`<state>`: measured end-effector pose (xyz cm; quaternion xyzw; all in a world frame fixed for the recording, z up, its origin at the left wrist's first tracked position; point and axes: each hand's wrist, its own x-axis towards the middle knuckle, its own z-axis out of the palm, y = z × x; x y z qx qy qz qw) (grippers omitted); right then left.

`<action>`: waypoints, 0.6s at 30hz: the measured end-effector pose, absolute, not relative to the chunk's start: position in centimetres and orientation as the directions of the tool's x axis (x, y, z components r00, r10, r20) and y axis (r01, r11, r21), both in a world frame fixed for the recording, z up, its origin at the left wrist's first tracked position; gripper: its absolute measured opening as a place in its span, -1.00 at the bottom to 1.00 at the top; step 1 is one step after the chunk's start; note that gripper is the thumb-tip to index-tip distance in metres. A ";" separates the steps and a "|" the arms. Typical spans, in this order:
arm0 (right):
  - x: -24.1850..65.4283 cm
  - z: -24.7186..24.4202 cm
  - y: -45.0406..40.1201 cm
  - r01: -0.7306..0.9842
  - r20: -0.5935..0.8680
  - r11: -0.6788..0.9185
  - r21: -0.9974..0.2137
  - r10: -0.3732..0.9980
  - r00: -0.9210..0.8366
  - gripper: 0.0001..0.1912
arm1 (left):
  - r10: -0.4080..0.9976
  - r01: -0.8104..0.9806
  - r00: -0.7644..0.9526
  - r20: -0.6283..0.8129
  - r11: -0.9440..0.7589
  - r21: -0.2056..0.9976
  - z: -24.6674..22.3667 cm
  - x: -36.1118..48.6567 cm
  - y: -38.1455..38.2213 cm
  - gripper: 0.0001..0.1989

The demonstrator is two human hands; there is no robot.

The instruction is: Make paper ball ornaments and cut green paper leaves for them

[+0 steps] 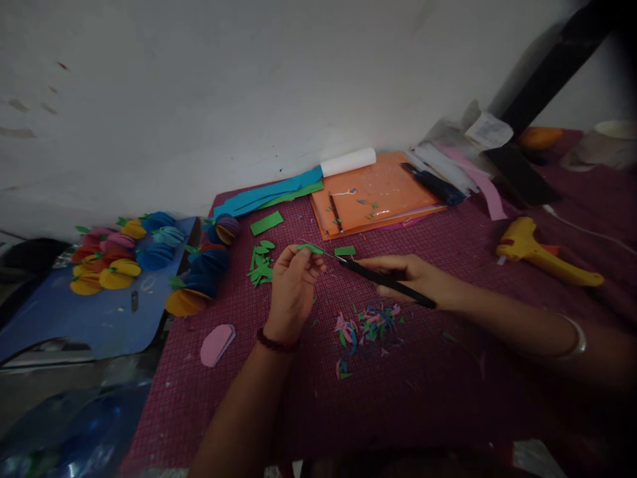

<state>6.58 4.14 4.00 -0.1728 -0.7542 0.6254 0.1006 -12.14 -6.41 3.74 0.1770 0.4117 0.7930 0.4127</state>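
Observation:
A small piece of green paper (310, 248) is pinched between the fingers of my left hand (294, 282). My right hand (415, 279) is wrapped round black-handled scissors (378, 279), whose blades reach the green piece. To the left of my left hand lies a pile of green paper leaves (260, 264), with a green paper rectangle (267, 223) behind it. Another small green strip (345, 251) lies just beyond the scissors. Below my hands, pink, blue and green paper scraps (371, 322) are scattered on the checked red tablecloth (308, 405).
Colourful paper fruits (119, 272) crowd a blue surface (129, 325) and the table's left side. Pink paper shapes (215, 345) lie at front left. Behind are blue paper sheets (273, 191) and an orange folder (383, 192). A yellow glue gun (542, 253) lies at right.

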 end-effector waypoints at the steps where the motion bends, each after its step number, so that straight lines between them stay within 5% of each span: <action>1: 6.6 4.0 4.1 0.140 -0.073 0.147 -0.979 0.386 -0.920 -0.38 | 0.799 -0.509 -0.598 -0.064 -0.316 0.800 3.7 -12.2 -6.4 -0.77; 18: 6.3 3.7 3.8 0.160 -0.117 0.088 -0.983 0.374 -0.920 -0.37 | 0.772 -0.488 -0.624 -0.119 -0.266 0.832 3.2 -11.2 -6.2 -0.78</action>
